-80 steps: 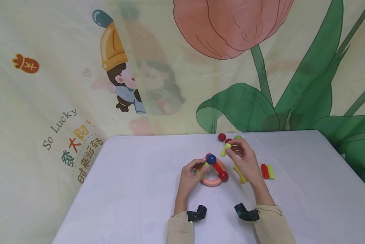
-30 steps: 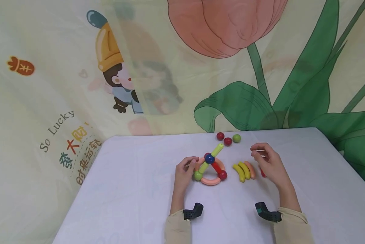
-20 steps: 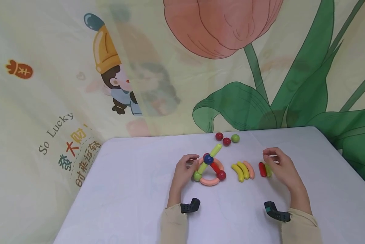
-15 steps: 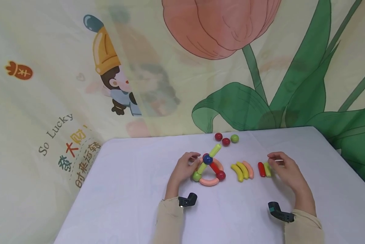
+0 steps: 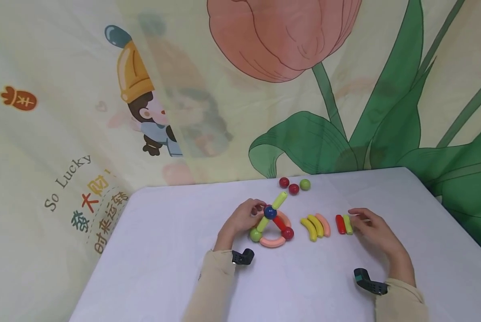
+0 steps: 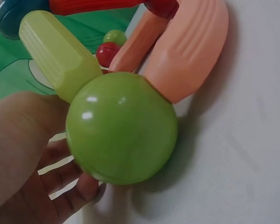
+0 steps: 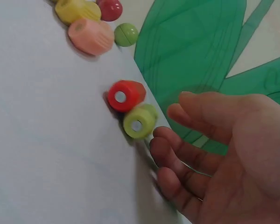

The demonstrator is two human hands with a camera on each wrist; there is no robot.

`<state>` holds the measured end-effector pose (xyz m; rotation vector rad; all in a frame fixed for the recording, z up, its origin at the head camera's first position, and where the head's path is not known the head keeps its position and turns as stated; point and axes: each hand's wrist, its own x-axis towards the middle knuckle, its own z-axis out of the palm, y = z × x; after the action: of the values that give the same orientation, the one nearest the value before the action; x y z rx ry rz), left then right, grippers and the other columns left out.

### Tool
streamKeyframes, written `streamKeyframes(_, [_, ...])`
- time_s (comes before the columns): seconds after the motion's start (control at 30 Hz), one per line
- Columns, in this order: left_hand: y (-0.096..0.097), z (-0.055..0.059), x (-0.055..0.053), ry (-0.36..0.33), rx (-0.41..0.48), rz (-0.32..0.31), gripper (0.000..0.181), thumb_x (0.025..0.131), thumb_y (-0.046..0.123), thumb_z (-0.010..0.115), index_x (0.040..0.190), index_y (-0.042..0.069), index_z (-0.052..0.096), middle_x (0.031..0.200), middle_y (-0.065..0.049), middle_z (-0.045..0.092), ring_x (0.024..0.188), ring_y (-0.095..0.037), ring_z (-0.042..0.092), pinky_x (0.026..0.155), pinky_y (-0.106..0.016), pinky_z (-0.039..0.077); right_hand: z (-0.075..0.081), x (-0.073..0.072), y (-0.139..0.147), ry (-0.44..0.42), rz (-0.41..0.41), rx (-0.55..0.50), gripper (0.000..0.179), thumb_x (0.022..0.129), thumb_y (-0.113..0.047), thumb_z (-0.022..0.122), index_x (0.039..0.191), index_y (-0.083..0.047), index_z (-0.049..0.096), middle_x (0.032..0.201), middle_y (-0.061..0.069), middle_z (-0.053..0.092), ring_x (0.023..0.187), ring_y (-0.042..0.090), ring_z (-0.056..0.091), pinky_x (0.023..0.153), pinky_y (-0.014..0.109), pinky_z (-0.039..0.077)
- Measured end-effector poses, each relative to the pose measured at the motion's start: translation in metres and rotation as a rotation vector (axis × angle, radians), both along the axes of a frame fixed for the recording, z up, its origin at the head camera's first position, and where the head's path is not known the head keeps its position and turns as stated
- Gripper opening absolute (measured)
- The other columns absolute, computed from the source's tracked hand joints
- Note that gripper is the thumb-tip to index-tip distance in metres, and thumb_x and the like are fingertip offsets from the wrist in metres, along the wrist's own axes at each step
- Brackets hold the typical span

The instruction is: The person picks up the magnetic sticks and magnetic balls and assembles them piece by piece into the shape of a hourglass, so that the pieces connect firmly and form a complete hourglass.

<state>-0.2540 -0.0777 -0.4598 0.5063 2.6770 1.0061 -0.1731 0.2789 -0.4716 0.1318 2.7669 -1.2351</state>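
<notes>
A magnetic-rod-and-ball frame stands on the table: a ring of pink curved rods (image 5: 272, 243), a green ball (image 6: 121, 135), a red ball (image 5: 287, 233), and lime and red rods rising to a blue ball (image 5: 270, 212). One lime rod (image 5: 280, 200) slants up from the blue ball. My left hand (image 5: 240, 219) is at the frame's left side, fingers loosely bent; its thumb tip is hidden behind a rod in the left wrist view. My right hand (image 5: 379, 232), fingers relaxed and apart, is beside a loose lime rod (image 7: 139, 122) and red rod (image 7: 125, 95), holding nothing.
Two yellow curved rods (image 5: 312, 227) and a pink one (image 5: 323, 225) lie between the frame and the right hand. Two red balls (image 5: 293, 189) and a green ball (image 5: 305, 184) sit near the table's back edge. A printed cloth hangs behind.
My right hand placed a lime rod on the blue ball, released it, and moved right to the loose rods. My left hand let go of the frame's lower rod and has shifted slightly up beside it.
</notes>
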Motion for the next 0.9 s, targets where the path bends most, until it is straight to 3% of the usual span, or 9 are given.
streamKeyframes(0.23, [0.000, 0.000, 0.002, 0.022, -0.001, 0.035, 0.032, 0.091, 0.018, 0.062, 0.123, 0.015, 0.059, 0.094, -0.001, 0.057, 0.080, -0.014, 0.050, 0.067, -0.023, 0.043, -0.003, -0.004, -0.011, -0.005, 0.009, 0.044, 0.049, 0.098, -0.036, 0.047, 0.137, -0.007, 0.044, 0.121, 0.026, 0.050, 0.110, 0.041, 0.046, 0.086, 0.052, 0.049])
streamKeyframes(0.5, [-0.004, 0.003, 0.009, 0.028, -0.016, 0.081, 0.033, 0.089, 0.022, 0.065, 0.120, 0.013, 0.060, 0.088, -0.002, 0.058, 0.075, -0.014, 0.052, 0.063, -0.024, 0.043, -0.007, -0.005, -0.010, -0.013, -0.001, 0.075, 0.049, 0.097, -0.035, 0.050, 0.135, -0.006, 0.045, 0.117, 0.025, 0.050, 0.105, 0.039, 0.048, 0.083, 0.048, 0.050])
streamKeyframes(0.9, [-0.012, 0.002, 0.035, 0.086, -0.077, 0.240, 0.037, 0.084, 0.017, 0.064, 0.119, 0.009, 0.059, 0.087, -0.004, 0.055, 0.074, -0.015, 0.049, 0.062, -0.025, 0.041, -0.006, -0.003, -0.010, -0.017, -0.001, 0.077, 0.048, 0.097, -0.033, 0.048, 0.136, -0.005, 0.044, 0.119, 0.026, 0.049, 0.106, 0.040, 0.046, 0.082, 0.048, 0.050])
